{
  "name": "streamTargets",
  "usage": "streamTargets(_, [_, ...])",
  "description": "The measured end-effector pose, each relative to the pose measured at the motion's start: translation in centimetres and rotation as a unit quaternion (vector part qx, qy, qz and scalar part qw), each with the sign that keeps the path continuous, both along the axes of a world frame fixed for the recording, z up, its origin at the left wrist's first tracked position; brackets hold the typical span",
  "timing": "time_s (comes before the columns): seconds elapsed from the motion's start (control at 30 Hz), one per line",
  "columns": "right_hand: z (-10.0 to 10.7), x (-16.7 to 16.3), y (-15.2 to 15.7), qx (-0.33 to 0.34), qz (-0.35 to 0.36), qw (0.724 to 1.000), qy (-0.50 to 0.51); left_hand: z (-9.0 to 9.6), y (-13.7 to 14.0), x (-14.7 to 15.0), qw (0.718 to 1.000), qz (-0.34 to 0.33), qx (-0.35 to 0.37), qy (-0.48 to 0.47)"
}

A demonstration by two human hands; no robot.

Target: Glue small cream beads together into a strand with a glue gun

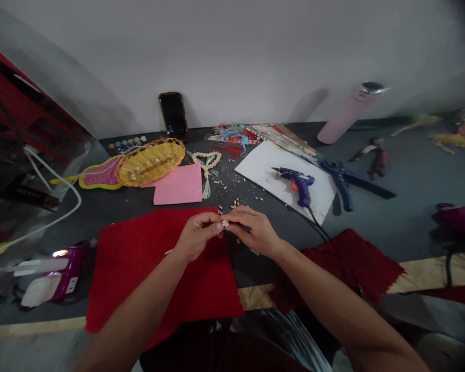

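Close together over the right edge of a red felt sheet [139,258], both hands pinch one small cream-coloured cluster [225,223], flower-like in outline. My left hand [199,232] grips it from the left between thumb and fingertips. From the right, my right hand [253,228] holds its other side with closed fingers. The piece is too small to tell exactly what it is made of. Just beyond the fingers, several tiny pale cut pieces [235,202] lie scattered on the dark table [271,212].
A blue glue gun [300,183] rests on white paper [256,160], its cord running toward me. Blue pliers-like cutters [343,183] lie to its right. Behind are a yellow basket [151,163], pink paper [178,185], a bead string [206,160], a phone [173,114] and a pink bottle [346,113].
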State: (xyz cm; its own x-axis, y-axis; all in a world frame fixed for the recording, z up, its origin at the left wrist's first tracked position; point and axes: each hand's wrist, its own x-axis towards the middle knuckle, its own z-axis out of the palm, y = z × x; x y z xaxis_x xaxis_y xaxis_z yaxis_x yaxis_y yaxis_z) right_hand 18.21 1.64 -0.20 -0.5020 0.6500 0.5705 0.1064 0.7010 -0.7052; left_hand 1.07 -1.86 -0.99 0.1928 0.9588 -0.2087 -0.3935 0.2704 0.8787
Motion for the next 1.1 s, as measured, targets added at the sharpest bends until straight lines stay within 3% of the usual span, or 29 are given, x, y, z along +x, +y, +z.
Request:
streamTargets(0.3, [-0.07, -0.26, -0.20, -0.044, 0.030, 0.998, 0.019, -0.30, -0.05, 0.03, 0.998, -0.011, -0.049, -0.043])
streamTargets(0.57, [0.02, 0.13, -0.04, -0.018, -0.015, 0.999, -0.025, 0.10, -0.05, 0.23, 0.999, -0.007, -0.038, -0.038])
streamTargets(1.1, [-0.30, 0.19, 0.07, -0.007, -0.005, 0.999, -0.043, 0.19, 0.00, 0.11, 0.999, -0.020, -0.029, 0.001])
